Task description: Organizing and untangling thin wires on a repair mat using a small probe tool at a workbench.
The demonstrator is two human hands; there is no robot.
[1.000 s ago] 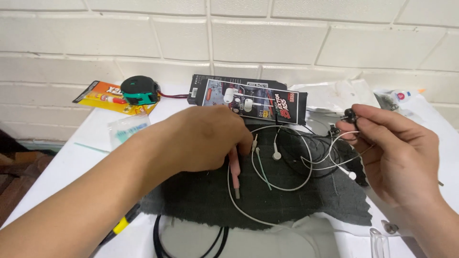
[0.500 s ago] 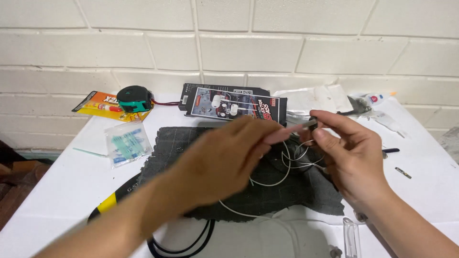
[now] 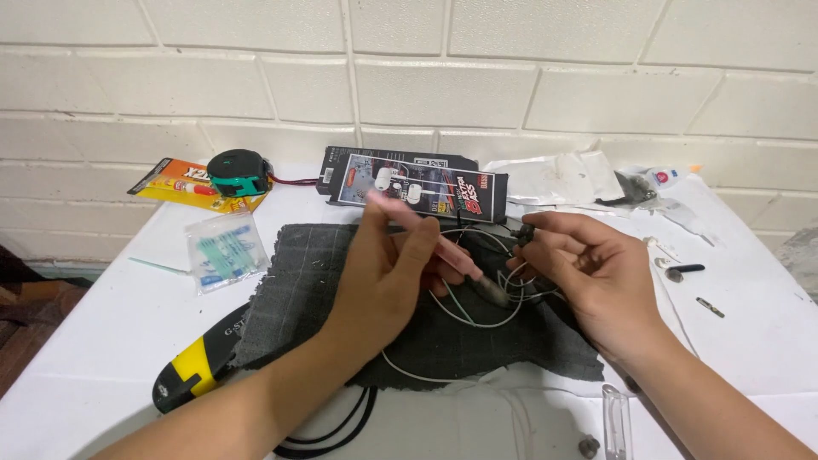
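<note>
Two hands (image 3: 388,273) (image 3: 588,264) w/ pink tool (image 3: 434,243), prob. earphone wire (image 3: 477,319), black rectangular pkg (image 3: 415,181) behind

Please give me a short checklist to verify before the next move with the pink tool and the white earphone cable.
1. Left hand grips the pink tool firmly: ok.
2. Right hand pinches the small black part of the cable: ok.
3. Tool tip sits close to the right hand's fingers: ok, but whether it touches cannot tell.
4. White cable lies on the dark cloth, free of tangles: cannot tell.
5. Work stays over the cloth, not the bare white table: ok.
</note>
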